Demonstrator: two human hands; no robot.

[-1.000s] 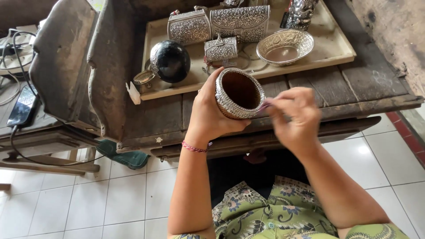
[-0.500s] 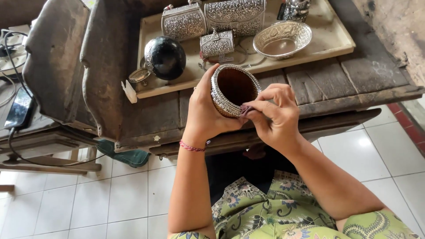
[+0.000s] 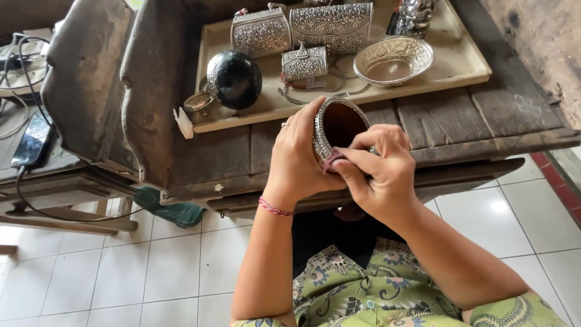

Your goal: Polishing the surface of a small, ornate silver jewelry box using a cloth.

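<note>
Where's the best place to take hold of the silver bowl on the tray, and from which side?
Probably the bowl by its flared rim, from above on the near edge. It sits upright, open side up, and that edge faces bare tray; the purses crowd its left and far sides.

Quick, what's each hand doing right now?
Left hand: closed around the silver cup, holding it.
Right hand: fingers pinch a small dark cloth against the cup's rim.
</note>
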